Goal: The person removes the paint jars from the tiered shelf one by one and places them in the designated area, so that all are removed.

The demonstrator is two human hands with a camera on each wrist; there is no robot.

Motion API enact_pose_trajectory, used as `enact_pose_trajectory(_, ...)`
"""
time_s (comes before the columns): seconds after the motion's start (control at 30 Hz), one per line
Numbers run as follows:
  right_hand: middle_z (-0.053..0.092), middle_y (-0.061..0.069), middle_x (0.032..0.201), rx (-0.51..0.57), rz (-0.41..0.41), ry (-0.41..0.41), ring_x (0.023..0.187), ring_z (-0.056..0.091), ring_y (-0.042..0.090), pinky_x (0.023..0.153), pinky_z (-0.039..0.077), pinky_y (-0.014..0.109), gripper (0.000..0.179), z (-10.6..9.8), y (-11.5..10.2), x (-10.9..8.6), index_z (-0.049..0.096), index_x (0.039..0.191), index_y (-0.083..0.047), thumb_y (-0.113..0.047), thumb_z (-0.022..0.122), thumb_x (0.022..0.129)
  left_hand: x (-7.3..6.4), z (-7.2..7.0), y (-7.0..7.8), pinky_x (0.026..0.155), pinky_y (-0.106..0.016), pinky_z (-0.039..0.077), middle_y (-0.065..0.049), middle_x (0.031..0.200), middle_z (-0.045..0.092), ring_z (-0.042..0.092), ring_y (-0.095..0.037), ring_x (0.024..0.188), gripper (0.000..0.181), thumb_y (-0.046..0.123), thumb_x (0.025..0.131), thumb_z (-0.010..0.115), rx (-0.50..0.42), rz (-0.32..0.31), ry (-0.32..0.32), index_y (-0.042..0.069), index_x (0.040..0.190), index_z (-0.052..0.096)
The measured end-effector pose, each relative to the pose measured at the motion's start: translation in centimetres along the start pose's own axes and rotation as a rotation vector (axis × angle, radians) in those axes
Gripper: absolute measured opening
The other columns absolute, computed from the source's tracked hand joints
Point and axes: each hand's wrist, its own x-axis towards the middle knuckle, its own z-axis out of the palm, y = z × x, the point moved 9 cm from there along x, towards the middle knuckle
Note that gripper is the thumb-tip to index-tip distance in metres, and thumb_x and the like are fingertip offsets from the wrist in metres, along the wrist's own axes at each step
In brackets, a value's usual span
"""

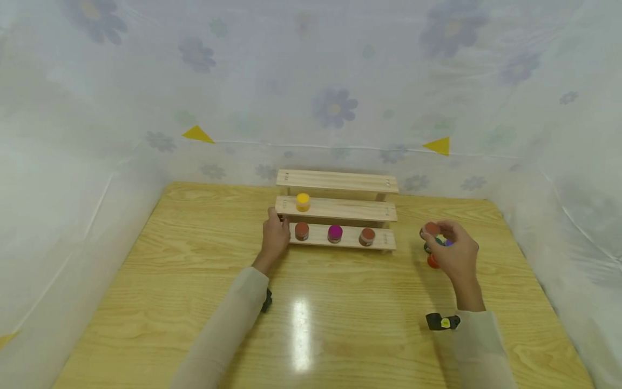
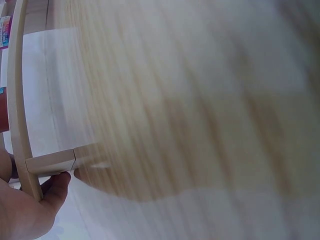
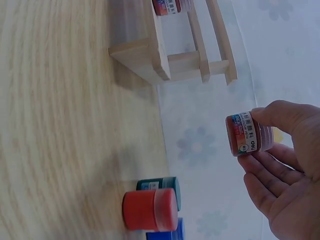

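Observation:
My right hand [image 1: 459, 256] pinches a reddish-brown paint jar [image 3: 243, 134] between thumb and fingers, above the table at the right. At the other side, my left hand [image 1: 275, 236] grips the left end of a three-step wooden rack [image 1: 340, 208] at its lowest step; the left wrist view shows the thumb and fingers around the board's end [image 2: 32, 187]. On that lowest step stand a brown jar [image 1: 302, 231], a magenta jar [image 1: 335, 233] and another brown jar [image 1: 367, 236]. A yellow jar [image 1: 303, 202] is on the middle step.
Below the right hand, a red jar [image 3: 142, 210], a green jar [image 3: 171, 187] and a blue jar [image 3: 172, 233] stand close together on the wood-grain table [image 1: 350, 302]. Flowered sheeting [image 1: 272, 81] surrounds the table's back and sides, with yellow triangles [image 1: 439, 146] on it.

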Motion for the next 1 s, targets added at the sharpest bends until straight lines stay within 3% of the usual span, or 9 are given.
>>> enact_pose_trajectory(0.17, 0.065, 0.013, 0.116, 0.005, 0.043, 0.032, 0.088, 0.045, -0.016, 0.089, 0.049, 0.029, 0.047, -0.6, 1.6, -0.6, 0.060, 0.122, -0.004, -0.029, 0.072, 0.084, 0.0, 0.1, 0.0, 0.068, -0.038, 0.051, -0.024, 0.115, 0.060, 0.064, -0.031, 0.091, 0.024, 0.011, 0.100, 0.045, -0.005, 0.003, -0.004, 0.003, 0.121, 0.038)
enact_pose_trajectory(0.3, 0.063, 0.013, 0.118, 0.002, 0.077, 0.025, 0.092, 0.048, -0.011, 0.093, 0.049, 0.033, 0.048, -1.1, 2.6, -0.8, 0.059, 0.123, -0.003, -0.030, 0.070, 0.085, 0.1, 0.1, -0.1, 0.070, -0.040, 0.052, -0.024, 0.113, 0.061, 0.064, -0.033, 0.093, 0.023, 0.011, 0.100, 0.046, 0.000, 0.004, 0.001, 0.003, 0.120, 0.039)
enact_pose_trajectory(0.4, 0.064, 0.014, 0.117, -0.011, 0.089, 0.031, 0.092, 0.050, -0.009, 0.088, 0.047, 0.023, 0.049, -1.6, 3.2, -0.9, 0.059, 0.123, -0.003, -0.032, 0.070, 0.085, 0.1, -0.1, 0.0, 0.073, -0.042, 0.053, -0.024, 0.111, 0.061, 0.064, -0.034, 0.096, 0.022, 0.011, 0.099, 0.047, 0.009, 0.010, 0.013, 0.002, 0.117, 0.039)
enact_pose_trajectory(0.53, 0.063, 0.016, 0.116, -0.009, 0.096, 0.049, 0.085, 0.045, -0.018, 0.076, 0.040, 0.007, 0.049, -2.3, 3.9, -1.1, 0.059, 0.123, -0.002, -0.031, 0.070, 0.085, 0.0, -0.2, 0.1, 0.071, -0.042, 0.053, -0.026, 0.109, 0.061, 0.064, -0.035, 0.093, 0.019, 0.009, 0.099, 0.047, 0.009, 0.017, 0.023, 0.002, 0.115, 0.040)
enact_pose_trajectory(0.7, 0.065, 0.014, 0.112, -0.022, 0.125, 0.079, 0.081, 0.040, -0.023, 0.072, 0.037, 0.005, 0.047, -3.1, 5.0, -1.6, 0.060, 0.121, -0.003, -0.028, 0.073, 0.083, 0.0, -0.3, 0.3, 0.070, -0.042, 0.052, -0.026, 0.107, 0.062, 0.064, -0.036, 0.092, 0.018, 0.009, 0.098, 0.048, 0.017, 0.022, 0.030, 0.001, 0.113, 0.040)
enact_pose_trajectory(0.93, 0.064, 0.017, 0.120, -0.085, 0.182, 0.069, 0.090, 0.049, -0.006, 0.076, 0.037, 0.010, 0.052, -4.0, 6.6, -2.0, 0.060, 0.124, -0.005, -0.032, 0.073, 0.082, 0.0, -0.3, 0.2, 0.076, -0.045, 0.053, -0.028, 0.109, 0.061, 0.064, -0.037, 0.099, 0.020, 0.008, 0.098, 0.048, 0.019, 0.008, 0.035, 0.000, 0.115, 0.040)
enact_pose_trajectory(1.0, 0.063, 0.018, 0.121, -0.093, 0.196, 0.049, 0.095, 0.056, 0.004, 0.076, 0.036, 0.011, 0.053, -4.0, 7.1, -2.2, 0.059, 0.125, -0.004, -0.034, 0.072, 0.083, 0.0, -0.3, 0.2, 0.078, -0.046, 0.053, -0.028, 0.110, 0.062, 0.063, -0.038, 0.100, 0.021, 0.008, 0.098, 0.048, 0.022, 0.004, 0.039, 0.000, 0.115, 0.040)
